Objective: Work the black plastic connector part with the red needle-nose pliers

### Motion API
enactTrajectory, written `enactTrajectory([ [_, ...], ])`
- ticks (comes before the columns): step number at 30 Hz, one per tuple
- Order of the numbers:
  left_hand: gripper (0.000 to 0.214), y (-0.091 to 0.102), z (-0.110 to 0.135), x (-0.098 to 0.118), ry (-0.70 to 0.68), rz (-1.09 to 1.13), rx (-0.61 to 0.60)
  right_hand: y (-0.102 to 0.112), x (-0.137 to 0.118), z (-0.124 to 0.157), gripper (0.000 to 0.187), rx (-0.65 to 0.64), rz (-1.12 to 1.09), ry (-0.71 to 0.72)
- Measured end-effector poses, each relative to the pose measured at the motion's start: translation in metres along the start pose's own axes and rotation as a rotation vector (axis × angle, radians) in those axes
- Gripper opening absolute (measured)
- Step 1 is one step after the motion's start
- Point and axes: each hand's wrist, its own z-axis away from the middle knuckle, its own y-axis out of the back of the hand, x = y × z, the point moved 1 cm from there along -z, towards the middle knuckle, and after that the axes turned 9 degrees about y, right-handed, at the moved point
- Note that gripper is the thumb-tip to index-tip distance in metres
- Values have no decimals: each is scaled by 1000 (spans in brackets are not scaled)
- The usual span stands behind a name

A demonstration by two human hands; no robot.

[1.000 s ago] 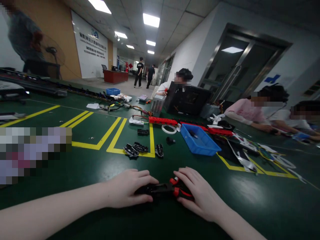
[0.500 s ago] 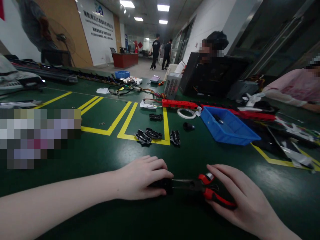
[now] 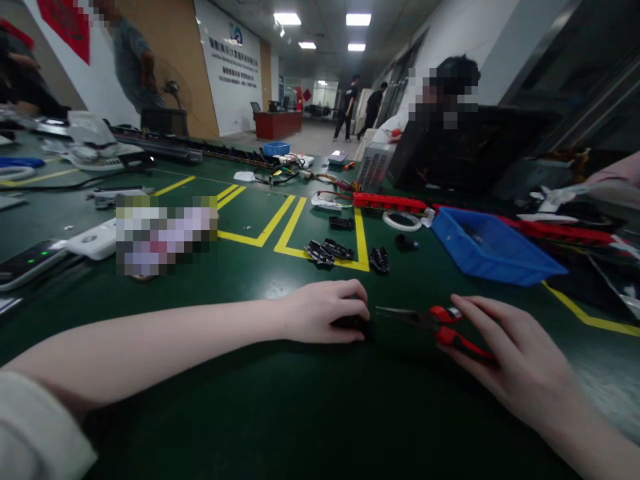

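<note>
My left hand [image 3: 327,312] is closed around a small black part [image 3: 353,323] low over the green table [image 3: 240,420]; most of the part is hidden by my fingers. In my right hand [image 3: 515,350] are red-handled long-nose pliers [image 3: 437,323], held by the grips. Their thin jaws point left toward the black part, with a gap between tip and part. Beyond my hands lie several black plastic pieces: a pair touching [image 3: 336,249], one farther back [image 3: 342,223] and one to the right [image 3: 379,259]. A dark cone-shaped piece [image 3: 406,243] sits nearby.
A blue bin [image 3: 505,267] stands at the right, beside a white ring [image 3: 401,221] and a red strip [image 3: 390,201]. To the left lie a blurred-out object [image 3: 167,237] and a white device [image 3: 95,237]. A person sits behind a black computer case [image 3: 465,147].
The plier jaws have come away from the black part in my left hand; before, they reached up to it. My view has turned left, showing more of the table's left side.
</note>
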Motion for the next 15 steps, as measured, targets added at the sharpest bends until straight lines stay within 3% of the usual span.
enactTrajectory([
  [4, 24, 0, 1, -2, -31, 23, 22, -2, 1, 2, 60, -13, -44, -39],
  [10, 23, 0, 1, -4, -59, -7, 23, -8, 6, 7, 44, -41, 8, 58],
  [15, 21, 1, 1, -6, -72, -16, 18, -8, 5, 4, 38, -38, 44, 60],
])
